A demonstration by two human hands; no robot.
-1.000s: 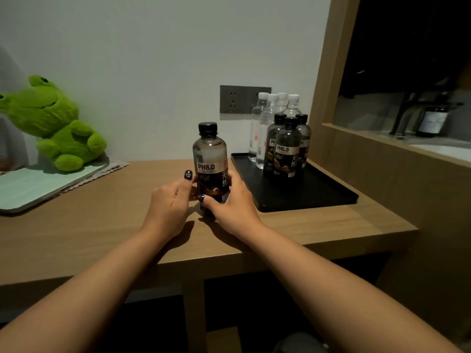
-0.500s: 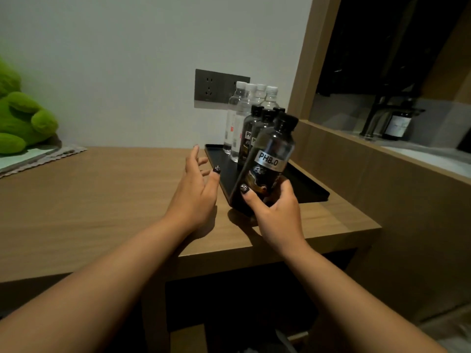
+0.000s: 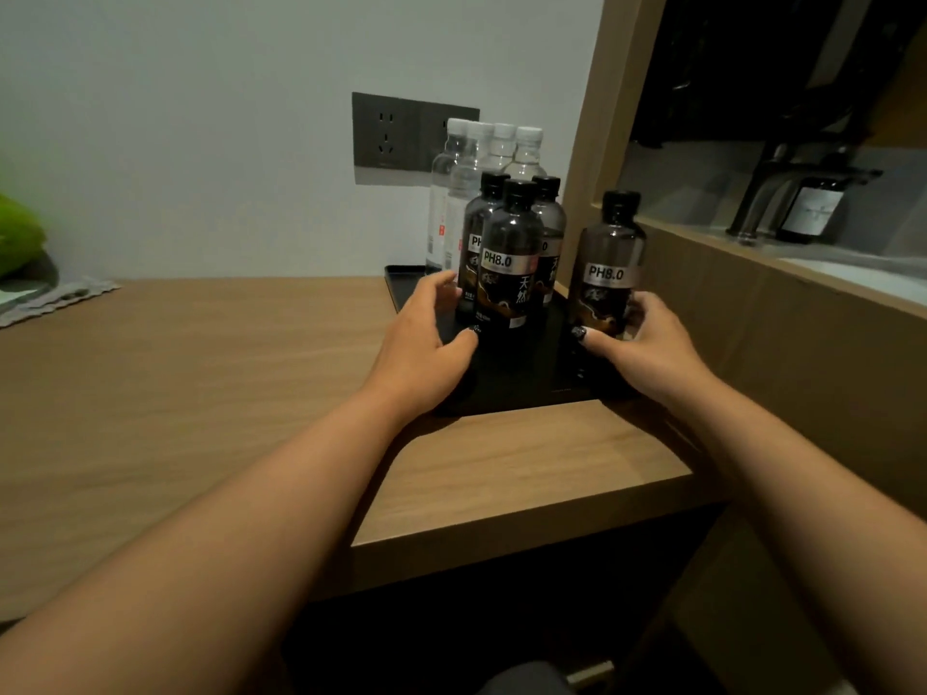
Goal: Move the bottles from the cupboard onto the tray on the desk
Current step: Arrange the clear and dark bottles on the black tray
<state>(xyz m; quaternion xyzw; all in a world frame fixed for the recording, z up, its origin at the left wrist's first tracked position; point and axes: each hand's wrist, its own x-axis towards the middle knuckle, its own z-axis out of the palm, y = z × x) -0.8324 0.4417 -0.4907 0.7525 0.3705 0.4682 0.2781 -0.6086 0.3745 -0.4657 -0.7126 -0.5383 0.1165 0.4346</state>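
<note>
One desk point(image 3: 210, 393), one black tray point(image 3: 526, 383) at 1 o'clock on it. Four clear bottles point(image 3: 451, 193), four dark PH8.0 bottles. Right hand point(image 3: 647, 348) grips the fourth point(image 3: 609, 263), now upright on the tray's 3 o'clock side, tilted before. Left hand point(image 3: 426, 338), fingers loose, touches the front bottle point(image 3: 509, 263)

4 dark PH8.0 bottles point(image 3: 510, 263), one apart on the right point(image 3: 608, 265). 4 clear white-capped bottles point(image 3: 524, 153) behind. 1 black tray point(image 3: 526, 378). 1 wall socket plate point(image 3: 396, 130). 1 green plush point(image 3: 17, 233). 2 hands point(image 3: 426, 343).
</note>
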